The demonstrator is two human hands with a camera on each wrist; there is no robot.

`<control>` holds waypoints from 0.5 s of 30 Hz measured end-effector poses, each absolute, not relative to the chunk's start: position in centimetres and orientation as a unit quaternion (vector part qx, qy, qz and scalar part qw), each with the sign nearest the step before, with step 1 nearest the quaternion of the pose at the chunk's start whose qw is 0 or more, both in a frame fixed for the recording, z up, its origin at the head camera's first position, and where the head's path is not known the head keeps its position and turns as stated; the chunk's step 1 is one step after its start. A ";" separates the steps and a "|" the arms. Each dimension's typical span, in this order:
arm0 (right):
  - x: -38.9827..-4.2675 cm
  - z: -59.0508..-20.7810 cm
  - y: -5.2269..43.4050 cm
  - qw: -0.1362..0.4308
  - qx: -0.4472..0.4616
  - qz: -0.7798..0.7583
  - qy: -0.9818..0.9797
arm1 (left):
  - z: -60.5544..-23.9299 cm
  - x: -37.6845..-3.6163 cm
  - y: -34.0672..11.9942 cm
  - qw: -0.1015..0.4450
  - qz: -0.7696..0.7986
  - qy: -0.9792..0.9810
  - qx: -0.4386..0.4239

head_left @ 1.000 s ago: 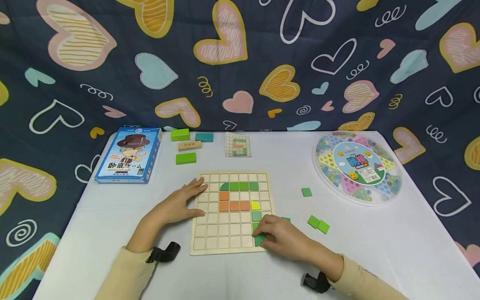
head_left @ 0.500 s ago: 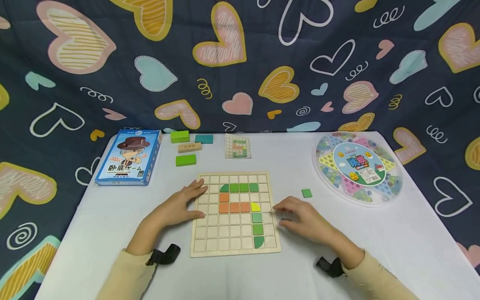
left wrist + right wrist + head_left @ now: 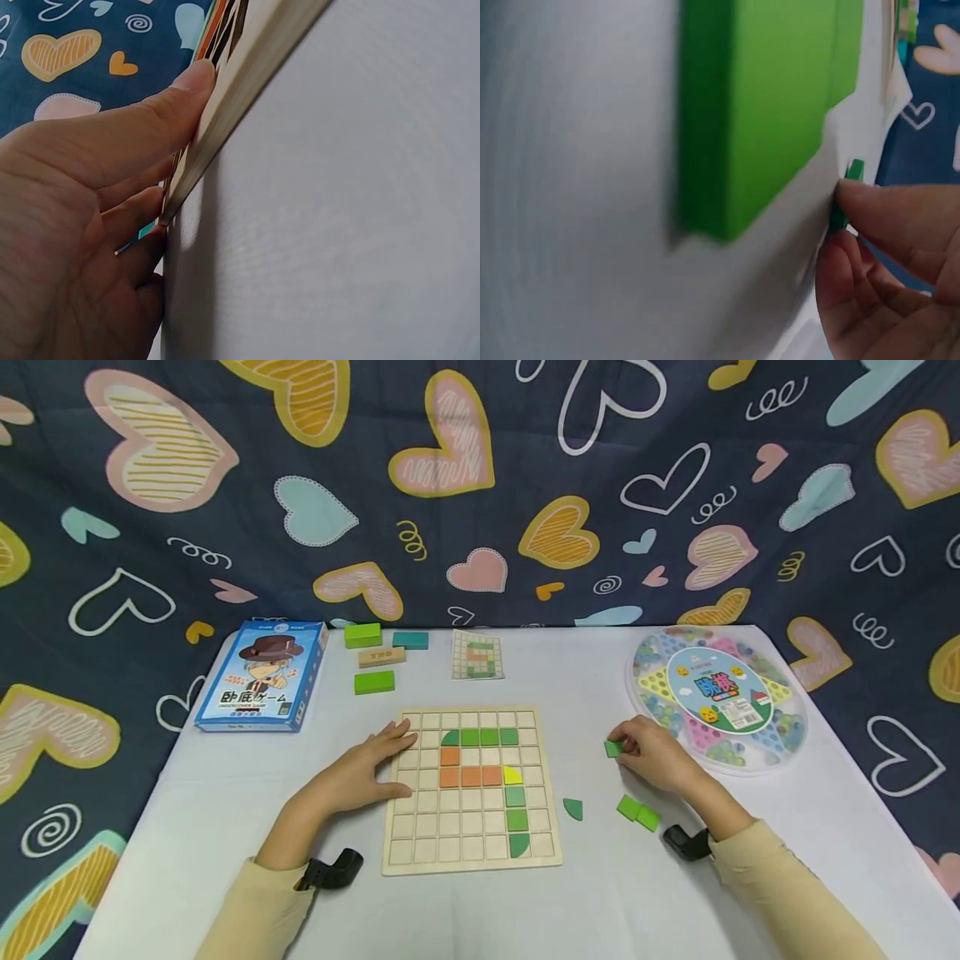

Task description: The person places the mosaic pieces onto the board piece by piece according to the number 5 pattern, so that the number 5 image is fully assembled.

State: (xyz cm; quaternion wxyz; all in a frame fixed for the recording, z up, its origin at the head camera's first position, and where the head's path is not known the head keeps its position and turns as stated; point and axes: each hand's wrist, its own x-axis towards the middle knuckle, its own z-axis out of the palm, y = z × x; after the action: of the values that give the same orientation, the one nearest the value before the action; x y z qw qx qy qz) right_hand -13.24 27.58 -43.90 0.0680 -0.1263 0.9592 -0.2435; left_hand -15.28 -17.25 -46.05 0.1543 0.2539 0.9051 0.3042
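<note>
My left hand [image 3: 363, 770] rests along the left edge of a wooden grid board [image 3: 420, 852], fingers spread and thumb on its rim. In the left wrist view the thumb lies against the board's edge [image 3: 232, 112]. On the board sit green tiles [image 3: 489, 737], orange tiles [image 3: 471, 776] and a yellow rounded tile [image 3: 512, 774]. To the right of the board, my right hand [image 3: 656, 756] pinches a small green square tile [image 3: 612, 749] between thumb and fingers. The right wrist view shows that green tile's edge [image 3: 857, 171] at the thumb tip.
A green quarter-round tile [image 3: 573, 808] and two light green squares [image 3: 638, 812] lie right of the board. Behind stand a pattern card [image 3: 477, 655], several wooden blocks [image 3: 374, 682] and a blue game box [image 3: 258, 681]. A round marble game case [image 3: 648, 735] sits at the back right.
My right hand has left the board's lower right, moving right and away to the lone green square tile, and now pinches it. My left hand stays at the board's left edge.
</note>
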 end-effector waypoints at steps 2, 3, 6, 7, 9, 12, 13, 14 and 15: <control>-12.8 -43.8 26.9 0.065 -0.129 -0.241 0.960 | -46.2 -15.3 -17.2 0.153 0.304 0.904 0.258; -12.4 -43.6 26.4 0.064 -0.134 -0.245 0.958 | -46.2 -15.3 -17.2 0.152 0.306 0.903 0.260; -11.1 -43.3 24.5 0.053 -0.165 -0.267 0.948 | -46.1 -15.4 -17.2 0.150 0.311 0.901 0.261; -10.6 -43.2 23.7 0.048 -0.182 -0.276 0.943 | -46.1 -15.4 -17.2 0.149 0.313 0.901 0.261; -9.5 -43.0 22.2 0.041 -0.216 -0.292 0.931 | -46.1 -15.4 -17.2 0.148 0.314 0.901 0.262; -8.0 -43.1 19.8 0.043 -0.267 -0.305 0.913 | -46.2 -15.4 -17.2 0.152 0.312 0.901 0.260; -7.6 -43.1 19.1 0.052 -0.281 -0.309 0.907 | -46.2 -15.5 -17.2 0.152 0.311 0.901 0.262; -7.2 -43.2 18.3 0.062 -0.295 -0.310 0.902 | -46.2 -15.5 -17.2 0.152 0.310 0.901 0.262; -7.0 -43.2 17.6 0.071 -0.308 -0.308 0.897 | -46.2 -15.5 -17.2 0.151 0.309 0.901 0.263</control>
State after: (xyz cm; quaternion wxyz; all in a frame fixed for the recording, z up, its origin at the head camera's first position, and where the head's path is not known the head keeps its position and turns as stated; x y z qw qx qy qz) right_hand -6.96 17.63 -43.22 0.0713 -0.3081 0.8972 -0.3082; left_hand -15.45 -17.17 -46.17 0.1511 0.2626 0.9015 0.3091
